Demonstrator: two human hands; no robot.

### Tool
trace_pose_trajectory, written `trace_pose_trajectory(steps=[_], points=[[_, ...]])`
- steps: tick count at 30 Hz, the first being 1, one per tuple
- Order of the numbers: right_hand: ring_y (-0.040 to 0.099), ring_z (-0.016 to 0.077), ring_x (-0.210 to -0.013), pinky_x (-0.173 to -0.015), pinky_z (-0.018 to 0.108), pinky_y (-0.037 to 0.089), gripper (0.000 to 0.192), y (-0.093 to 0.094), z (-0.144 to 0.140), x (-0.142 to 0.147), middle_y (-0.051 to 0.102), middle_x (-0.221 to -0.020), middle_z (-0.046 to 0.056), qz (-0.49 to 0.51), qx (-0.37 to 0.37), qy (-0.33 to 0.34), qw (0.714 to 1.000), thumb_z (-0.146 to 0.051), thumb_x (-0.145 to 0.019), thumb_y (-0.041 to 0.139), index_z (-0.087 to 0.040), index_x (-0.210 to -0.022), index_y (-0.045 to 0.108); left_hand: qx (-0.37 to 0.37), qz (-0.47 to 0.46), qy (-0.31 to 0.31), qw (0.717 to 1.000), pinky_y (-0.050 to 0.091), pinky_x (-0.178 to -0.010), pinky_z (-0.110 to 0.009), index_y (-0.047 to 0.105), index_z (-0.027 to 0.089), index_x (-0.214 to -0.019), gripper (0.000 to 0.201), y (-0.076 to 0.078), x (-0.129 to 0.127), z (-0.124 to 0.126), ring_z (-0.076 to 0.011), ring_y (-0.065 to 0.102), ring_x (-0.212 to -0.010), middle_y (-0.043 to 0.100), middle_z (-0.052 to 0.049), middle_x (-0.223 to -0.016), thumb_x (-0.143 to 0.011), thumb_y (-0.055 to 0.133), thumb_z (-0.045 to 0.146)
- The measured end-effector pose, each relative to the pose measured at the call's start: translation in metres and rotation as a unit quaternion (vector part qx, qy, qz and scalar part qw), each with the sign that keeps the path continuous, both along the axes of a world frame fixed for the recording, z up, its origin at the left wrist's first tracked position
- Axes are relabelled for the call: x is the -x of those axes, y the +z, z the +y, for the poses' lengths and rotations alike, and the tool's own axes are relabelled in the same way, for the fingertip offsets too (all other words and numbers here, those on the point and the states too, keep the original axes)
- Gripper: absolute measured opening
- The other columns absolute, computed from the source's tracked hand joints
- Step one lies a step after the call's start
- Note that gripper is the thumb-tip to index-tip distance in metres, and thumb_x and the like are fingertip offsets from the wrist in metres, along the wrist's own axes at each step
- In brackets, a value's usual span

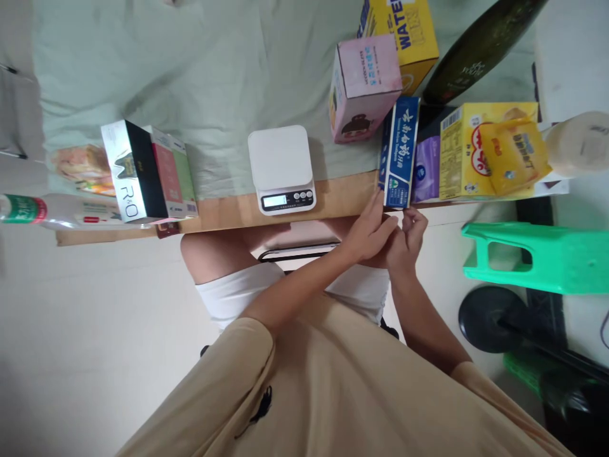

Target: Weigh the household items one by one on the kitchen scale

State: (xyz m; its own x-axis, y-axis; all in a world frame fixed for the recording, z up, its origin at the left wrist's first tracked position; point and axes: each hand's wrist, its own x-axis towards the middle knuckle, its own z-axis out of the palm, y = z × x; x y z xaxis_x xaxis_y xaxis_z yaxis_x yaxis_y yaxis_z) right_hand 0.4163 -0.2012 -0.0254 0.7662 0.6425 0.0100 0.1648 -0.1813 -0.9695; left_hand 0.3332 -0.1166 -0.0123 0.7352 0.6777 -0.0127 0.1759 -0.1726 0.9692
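Observation:
A blue and white toothpaste box (403, 152) lies lengthwise at the table's front edge, its near end toward me. My left hand (370, 228) reaches in from the left, its fingertips closed against the box's near left corner. Just below the near right corner is my right hand (405, 244), its fingers curled in and the thumb close to them. What sits between those right fingers is hidden. A pink carton (366, 89) stands directly left of the toothpaste box, and a purple pack (427, 170) lies on its right.
A white kitchen scale (280, 158) with a lit display sits mid-table. To the left are a black and silver box (136, 171), a clear bottle (61, 211) and packaged food (83, 166). Right: yellow snack box (457, 152), dark green bottle (476, 57), and a green stool (561, 257) below.

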Motion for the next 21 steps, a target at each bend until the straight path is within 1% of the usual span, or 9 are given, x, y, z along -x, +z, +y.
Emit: trace_pose_trajectory(steps=[3, 4, 6, 9, 11, 13, 15, 18, 21], points=[[0.055, 0.0259, -0.144, -0.125, 0.054, 0.042, 0.070, -0.005, 0.007, -0.004, 0.051, -0.155, 0.016, 0.064, -0.036, 0.043, 0.996, -0.046, -0.084, 0.064, -0.025, -0.146, 0.038, -0.011, 0.007, 0.008, 1.000, 0.027, -0.137, -0.041, 0.022, 0.016, -0.164, 0.070, -0.005, 0.001, -0.001, -0.0268, 0.025, -0.166, 0.033, -0.012, -0.173, -0.106, 0.042, 0.049], [0.053, 0.0263, -0.148, -0.126, 0.053, 0.042, 0.077, -0.005, 0.009, -0.005, 0.048, -0.159, 0.016, 0.077, -0.039, 0.062, 0.994, -0.048, -0.084, 0.065, -0.025, -0.152, 0.035, -0.010, 0.005, 0.010, 1.000, 0.027, -0.138, -0.041, 0.019, 0.018, -0.165, 0.070, -0.007, 0.001, -0.001, -0.0263, 0.024, -0.166, 0.033, -0.010, -0.174, -0.106, 0.042, 0.047], [0.051, 0.0275, -0.150, -0.125, 0.051, 0.044, 0.086, -0.004, 0.014, -0.006, 0.046, -0.163, 0.016, 0.094, -0.032, 0.095, 0.990, -0.053, -0.086, 0.065, -0.025, -0.159, 0.030, -0.002, -0.006, 0.009, 1.000, 0.027, -0.139, -0.044, 0.016, 0.022, -0.167, 0.071, -0.009, 0.000, -0.002, -0.0258, 0.022, -0.167, 0.034, -0.008, -0.174, -0.106, 0.044, 0.044], [0.051, 0.0291, -0.151, -0.125, 0.052, 0.045, 0.088, 0.003, 0.015, -0.002, 0.049, -0.163, 0.015, 0.087, -0.016, 0.106, 0.990, -0.058, -0.087, 0.063, -0.025, -0.162, 0.030, 0.031, -0.014, 0.009, 0.999, 0.024, -0.140, -0.053, 0.012, 0.025, -0.168, 0.079, -0.012, -0.001, -0.008, -0.0277, 0.017, -0.168, 0.031, -0.009, -0.175, -0.103, 0.051, 0.043], [0.050, 0.0299, -0.152, -0.127, 0.054, 0.042, 0.091, 0.008, 0.011, 0.005, 0.049, -0.164, 0.014, 0.090, -0.025, 0.105, 0.990, -0.059, -0.086, 0.064, -0.024, -0.163, 0.031, 0.039, -0.009, 0.011, 0.999, 0.023, -0.140, -0.056, 0.006, 0.022, -0.169, 0.087, -0.012, 0.002, -0.016, -0.0303, 0.012, -0.168, 0.023, -0.012, -0.177, -0.101, 0.055, 0.046], [0.049, 0.0303, -0.153, -0.130, 0.056, 0.037, 0.092, 0.012, 0.002, 0.014, 0.047, -0.166, 0.015, 0.110, -0.038, 0.111, 0.987, -0.057, -0.085, 0.065, -0.024, -0.164, 0.029, 0.021, -0.006, 0.018, 1.000, 0.023, -0.140, -0.056, 0.002, 0.018, -0.169, 0.092, -0.010, 0.009, -0.027, -0.0333, 0.007, -0.168, 0.016, -0.015, -0.179, -0.100, 0.054, 0.048], [0.047, 0.0307, -0.155, -0.131, 0.058, 0.035, 0.093, 0.015, -0.010, 0.024, 0.044, -0.167, 0.014, 0.134, -0.039, 0.114, 0.984, -0.054, -0.086, 0.066, -0.024, -0.165, 0.027, -0.004, -0.003, 0.017, 1.000, 0.022, -0.139, -0.058, -0.002, 0.016, -0.169, 0.093, -0.006, 0.021, -0.038, -0.0356, 0.005, -0.168, 0.009, -0.017, -0.179, -0.101, 0.051, 0.050], [0.039, 0.0301, -0.160, -0.134, 0.060, 0.028, 0.091, 0.016, -0.032, 0.039, 0.038, -0.172, 0.012, 0.149, -0.021, 0.117, 0.982, -0.051, -0.088, 0.064, -0.027, -0.166, 0.024, -0.027, -0.008, -0.008, 1.000, 0.017, -0.138, -0.063, -0.013, 0.016, -0.167, 0.098, -0.001, 0.045, -0.054, -0.0369, 0.001, -0.168, -0.001, -0.022, -0.179, -0.100, 0.050, 0.051], [0.031, 0.0301, -0.164, -0.136, 0.060, 0.022, 0.088, 0.018, -0.052, 0.055, 0.027, -0.177, 0.008, 0.132, -0.016, 0.153, 0.979, -0.050, -0.090, 0.061, -0.032, -0.167, 0.021, -0.046, -0.031, -0.030, 0.998, 0.015, -0.137, -0.066, -0.023, 0.020, -0.165, 0.104, 0.001, 0.066, -0.066, -0.0377, -0.003, -0.168, -0.007, -0.022, -0.178, -0.098, 0.051, 0.047]])
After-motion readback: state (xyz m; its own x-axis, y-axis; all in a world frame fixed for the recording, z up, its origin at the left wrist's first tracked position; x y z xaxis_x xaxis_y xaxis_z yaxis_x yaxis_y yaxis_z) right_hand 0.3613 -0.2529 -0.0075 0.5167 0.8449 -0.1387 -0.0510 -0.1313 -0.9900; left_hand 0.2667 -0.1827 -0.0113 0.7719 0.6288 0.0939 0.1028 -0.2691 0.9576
